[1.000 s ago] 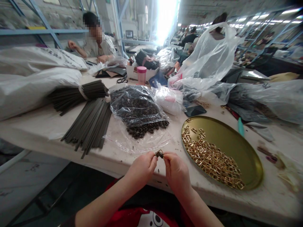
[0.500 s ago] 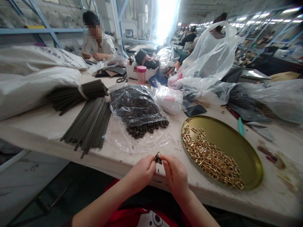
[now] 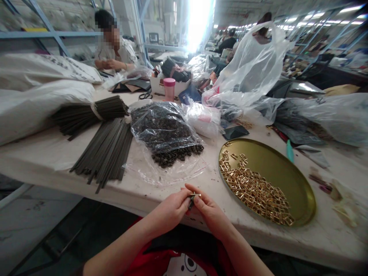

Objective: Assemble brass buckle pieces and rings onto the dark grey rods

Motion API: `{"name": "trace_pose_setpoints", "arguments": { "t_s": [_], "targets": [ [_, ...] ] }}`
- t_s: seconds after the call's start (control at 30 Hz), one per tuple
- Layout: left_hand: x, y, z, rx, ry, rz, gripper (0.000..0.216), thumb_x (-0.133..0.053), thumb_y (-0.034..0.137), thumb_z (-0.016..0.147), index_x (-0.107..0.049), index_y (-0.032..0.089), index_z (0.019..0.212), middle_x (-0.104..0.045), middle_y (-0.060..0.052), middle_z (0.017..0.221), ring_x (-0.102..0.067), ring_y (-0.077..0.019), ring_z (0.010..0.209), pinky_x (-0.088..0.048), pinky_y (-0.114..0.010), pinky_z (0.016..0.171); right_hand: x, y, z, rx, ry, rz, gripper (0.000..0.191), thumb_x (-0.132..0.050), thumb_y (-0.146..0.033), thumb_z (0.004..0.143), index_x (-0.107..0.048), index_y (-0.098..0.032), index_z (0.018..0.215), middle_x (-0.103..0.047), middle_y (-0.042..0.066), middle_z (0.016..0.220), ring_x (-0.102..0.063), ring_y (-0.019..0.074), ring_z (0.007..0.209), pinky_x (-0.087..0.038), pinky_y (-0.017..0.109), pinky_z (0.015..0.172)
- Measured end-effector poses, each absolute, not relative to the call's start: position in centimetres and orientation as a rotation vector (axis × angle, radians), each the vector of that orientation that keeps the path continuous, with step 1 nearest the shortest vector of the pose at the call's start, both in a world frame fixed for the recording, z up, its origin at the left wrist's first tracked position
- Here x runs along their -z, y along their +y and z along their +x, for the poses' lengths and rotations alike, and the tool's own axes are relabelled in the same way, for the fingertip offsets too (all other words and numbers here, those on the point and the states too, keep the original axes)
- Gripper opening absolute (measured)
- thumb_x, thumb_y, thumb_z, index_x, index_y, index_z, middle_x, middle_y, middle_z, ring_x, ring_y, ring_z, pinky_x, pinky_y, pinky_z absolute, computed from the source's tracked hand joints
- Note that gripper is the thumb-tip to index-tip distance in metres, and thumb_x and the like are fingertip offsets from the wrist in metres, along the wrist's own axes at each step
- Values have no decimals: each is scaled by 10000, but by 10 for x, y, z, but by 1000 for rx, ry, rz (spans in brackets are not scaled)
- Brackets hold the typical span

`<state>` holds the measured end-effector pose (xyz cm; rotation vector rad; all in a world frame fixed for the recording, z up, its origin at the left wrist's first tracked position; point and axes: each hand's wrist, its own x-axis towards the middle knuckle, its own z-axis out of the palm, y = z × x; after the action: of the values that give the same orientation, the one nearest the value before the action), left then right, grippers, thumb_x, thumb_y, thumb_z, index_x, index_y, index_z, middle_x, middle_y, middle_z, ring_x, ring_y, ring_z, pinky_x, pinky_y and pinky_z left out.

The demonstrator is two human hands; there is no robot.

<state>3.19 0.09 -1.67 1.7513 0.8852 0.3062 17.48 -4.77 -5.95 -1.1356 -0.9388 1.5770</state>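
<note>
My left hand (image 3: pixel 169 211) and my right hand (image 3: pixel 209 211) meet at the table's front edge, fingers pinched together on one small metal buckle piece (image 3: pixel 192 198), dark with a gold part. Just right of my hands lies a round gold tray (image 3: pixel 287 172) holding several small gold square buckles (image 3: pixel 255 193). Ahead of my hands an open clear plastic bag (image 3: pixel 163 130) spills small dark metal pieces (image 3: pixel 175 154) onto the table.
Loose dark strips (image 3: pixel 107 151) and a tied bundle of strips (image 3: pixel 89 113) lie at the left, beside big white sacks (image 3: pixel 37 96). Clear plastic bags (image 3: pixel 253 69), a pink cup (image 3: pixel 169 88) and a dark phone (image 3: pixel 235 132) crowd the back. A person (image 3: pixel 113 50) sits across the table.
My hands have dropped slightly toward the table edge and closed tighter together; the small piece between them has been turned. The person across drew both hands in.
</note>
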Motion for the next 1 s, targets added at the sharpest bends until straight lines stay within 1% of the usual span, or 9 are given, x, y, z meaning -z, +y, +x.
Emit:
{"name": "trace_pose_setpoints", "arguments": {
  "t_s": [0.07, 0.17, 0.27, 0.33, 0.43, 0.57, 0.73, 0.83, 1.0],
  "targets": [
    [21, -1, 33, -368, 918, 1692, 188, -352, 233, 847, -520, 157, 886, -564, -12, 740, -520, -135, 682, -410, -238, 629, 60, -49, 172, -1488, -962, -1171, 429, -503, -476, 790, -547, -258, 1157, -664, 41, 994, -623, 189, 862, -486, 349, 781],
    [29, -3, 34, -436, 972, 1572, 135, -394, 213, 824, -460, 161, 929, -561, 13, 712, -518, -105, 586, -412, -212, 546, 61, -52, 167, -1326, -1013, -1181, 352, -500, -435, 809, -592, -262, 1102, -637, 49, 1097, -578, 214, 1004, -471, 364, 833],
    [35, -3, 34, -454, 1034, 1496, 127, -432, 267, 819, -424, 167, 897, -540, 48, 615, -487, -82, 457, -372, -185, 439, 58, -56, 163, -1236, -1072, -1150, 308, -465, -384, 843, -589, -273, 1102, -618, 46, 1135, -554, 221, 1048, -478, 362, 827],
    [37, -2, 33, -454, 1043, 1479, 179, -451, 332, 818, -424, 166, 879, -524, 58, 561, -490, -86, 440, -361, -181, 423, 56, -59, 161, -1175, -1111, -1153, 286, -450, -365, 852, -593, -277, 1083, -620, 38, 1124, -565, 214, 1020, -492, 335, 790],
    [36, 0, 32, -436, 1002, 1474, 244, -453, 400, 813, -461, 157, 830, -549, 33, 594, -505, -90, 460, -378, -192, 436, 54, -62, 159, -1051, -1157, -1219, 255, -448, -347, 850, -596, -255, 1036, -631, 39, 1037, -584, 196, 939, -496, 296, 737],
    [27, -3, 32, -434, 982, 1468, 260, -399, 377, 838, -494, 150, 753, -558, 22, 614, -476, -79, 471, -390, -203, 483, 58, -59, 161, -858, -1196, -1380, 208, -408, -319, 862, -551, -204, 959, -608, 30, 830, -578, 159, 763, -470, 272, 680],
    [15, -7, 26, -415, 927, 1503, 209, -410, 255, 827, -535, 128, 936, -595, -18, 761, -502, -100, 606, -416, -225, 602, 60, -50, 165, -728, -1310, -1559, 165, -373, -298, 851, -490, -184, 830, -523, -3, 651, -511, 143, 595, -409, 253, 555],
    [15, -7, 23, -379, 850, 1496, 251, -412, 212, 819, -525, 123, 1025, -596, -37, 852, -523, -109, 678, -425, -248, 685, 58, -48, 168, -821, -1340, -1587, 140, -379, -303, 839, -443, -194, 778, -483, -31, 578, -481, 132, 525, -375, 237, 499],
    [22, -6, 23, -303, 851, 1416, 283, -427, 231, 814, -495, 121, 1066, -609, -40, 817, -559, -134, 719, -432, -264, 700, 58, -52, 170, -965, -1374, -1528, 143, -350, -309, 857, -411, -204, 783, -508, -38, 571, -497, 126, 522, -381, 228, 506]
  ]
}}
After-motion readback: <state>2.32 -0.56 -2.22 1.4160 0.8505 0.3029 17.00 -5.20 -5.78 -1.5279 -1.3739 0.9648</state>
